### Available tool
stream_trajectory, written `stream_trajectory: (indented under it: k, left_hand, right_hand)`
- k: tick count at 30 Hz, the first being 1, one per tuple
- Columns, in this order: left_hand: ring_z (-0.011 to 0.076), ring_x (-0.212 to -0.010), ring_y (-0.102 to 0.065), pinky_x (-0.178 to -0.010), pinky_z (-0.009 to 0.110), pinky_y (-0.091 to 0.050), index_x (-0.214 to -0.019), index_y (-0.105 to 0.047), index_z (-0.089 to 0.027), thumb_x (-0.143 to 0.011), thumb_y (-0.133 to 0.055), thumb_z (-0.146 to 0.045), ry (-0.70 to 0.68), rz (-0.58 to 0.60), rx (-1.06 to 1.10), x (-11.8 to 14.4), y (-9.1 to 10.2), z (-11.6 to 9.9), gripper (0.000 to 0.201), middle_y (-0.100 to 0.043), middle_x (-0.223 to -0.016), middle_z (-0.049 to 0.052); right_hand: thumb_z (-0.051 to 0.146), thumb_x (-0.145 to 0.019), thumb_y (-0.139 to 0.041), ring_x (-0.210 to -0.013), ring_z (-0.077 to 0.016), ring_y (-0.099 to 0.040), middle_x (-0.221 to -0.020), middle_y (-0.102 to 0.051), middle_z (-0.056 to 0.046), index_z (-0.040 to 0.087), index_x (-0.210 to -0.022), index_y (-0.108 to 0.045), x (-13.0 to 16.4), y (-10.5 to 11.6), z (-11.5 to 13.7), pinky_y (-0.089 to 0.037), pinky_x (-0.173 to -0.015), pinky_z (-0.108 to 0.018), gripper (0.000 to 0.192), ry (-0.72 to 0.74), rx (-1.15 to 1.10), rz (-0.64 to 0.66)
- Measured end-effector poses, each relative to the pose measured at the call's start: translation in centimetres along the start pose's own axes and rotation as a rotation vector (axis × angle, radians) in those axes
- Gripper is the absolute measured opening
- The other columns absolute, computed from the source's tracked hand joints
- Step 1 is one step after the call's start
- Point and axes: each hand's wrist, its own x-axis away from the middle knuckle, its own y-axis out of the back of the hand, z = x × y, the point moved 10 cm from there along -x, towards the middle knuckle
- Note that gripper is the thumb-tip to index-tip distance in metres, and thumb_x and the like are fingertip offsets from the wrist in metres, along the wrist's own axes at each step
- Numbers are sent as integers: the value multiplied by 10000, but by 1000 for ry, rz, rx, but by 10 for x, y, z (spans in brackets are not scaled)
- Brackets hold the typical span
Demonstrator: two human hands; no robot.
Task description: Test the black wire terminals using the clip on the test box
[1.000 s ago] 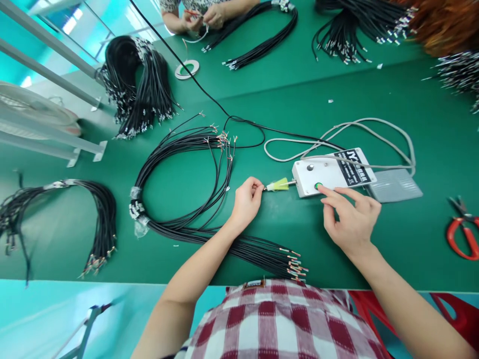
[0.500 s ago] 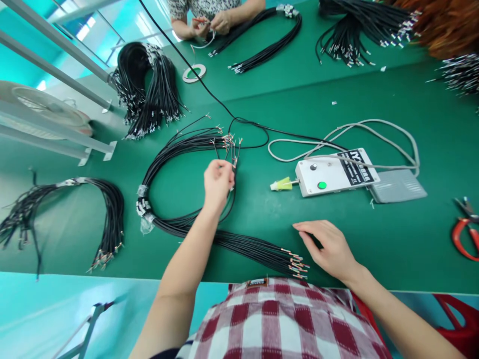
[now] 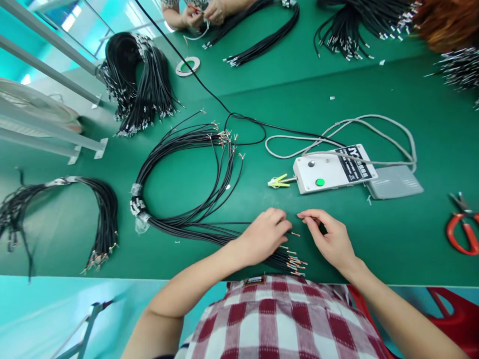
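My left hand (image 3: 264, 235) rests on the near ends of a bundle of black wires (image 3: 179, 219) with bare copper tips (image 3: 294, 262), close to the table's front edge. Its fingertips pinch one black wire whose tip (image 3: 295, 233) sticks out to the right. My right hand (image 3: 331, 238) lies just right of it, index finger and thumb pointing at that tip; I see nothing held in it. Behind both hands stands a white control box (image 3: 337, 172) with a green button (image 3: 319, 182) and a yellow-green nozzle (image 3: 279, 181).
A grey pedal (image 3: 394, 182) and looped grey cable (image 3: 374, 124) sit right of the box, and red scissors (image 3: 462, 232) at far right. More wire bundles lie at left (image 3: 101, 209) and back left (image 3: 138, 85). Another person's hands (image 3: 202, 14) work at the far edge near a tape roll (image 3: 187, 66).
My left hand left the nozzle, laid a wire on the loop's far ends, then came back to the near wire tips. My right hand left the green button and came forward beside it.
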Motion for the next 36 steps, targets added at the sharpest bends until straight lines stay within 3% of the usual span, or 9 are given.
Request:
stream_trajectory:
  k: [2,4,8,11,15,27,36]
  left_hand:
    - [255,-1013,-562,-860,398,-493,-1013,-597,-183,-929,-548,-191,-6,159,-70,0,-34,-20,98,-609,-1085,107]
    - [246,-956,-565,-825,386,-488,-944,-585,-173,-946,-504,-180,59,155,-32,-1,-41,-21,81,-617,-1022,103]
    - [152,-744,-569,-715,272,-472,-1001,-557,-196,-992,-433,-216,228,1,395,1,-19,-2,126,-613,-833,23]
    - [117,-652,-543,-646,232,-447,-1018,-588,-201,-996,-446,-271,313,-86,580,7,-6,7,160,-597,-749,-6]
    - [88,-541,-494,-544,210,-413,-982,-603,-186,-991,-465,-333,392,-105,738,12,-10,13,202,-596,-708,-13]
    - [78,-529,-505,-525,195,-418,-941,-596,-161,-963,-524,-345,438,-132,840,11,-14,17,198,-592,-682,-11]
    - [66,-512,-511,-512,188,-421,-906,-582,-149,-957,-542,-354,459,-206,925,12,-13,22,215,-573,-666,-17]
  right_hand:
    - [297,-978,-527,-862,-210,-709,-1007,-747,-47,254,-1049,-661,-3,3,-1,-562,-782,-359,158,-25,-27,-7]
    - [324,-975,-532,-856,-212,-708,-1010,-748,-54,250,-1036,-664,-4,5,-1,-561,-784,-363,163,-56,-76,-9]
    - [380,-941,-592,-821,-204,-706,-959,-758,-58,235,-1012,-661,-8,-2,-6,-560,-776,-355,175,-183,-317,25]
    - [406,-899,-647,-782,-186,-690,-884,-753,-51,215,-984,-667,-12,-15,-8,-555,-765,-337,210,-293,-550,79]
    - [419,-883,-661,-718,-161,-637,-810,-718,-38,203,-945,-689,-19,-27,-2,-519,-694,-303,226,-382,-732,126]
    - [394,-816,-737,-617,-109,-513,-667,-608,14,195,-858,-705,-24,-48,14,-410,-597,-249,206,-509,-1023,172]
    - [354,-805,-766,-621,-98,-481,-687,-587,34,219,-900,-699,-14,-54,10,-386,-621,-254,178,-468,-1051,123]
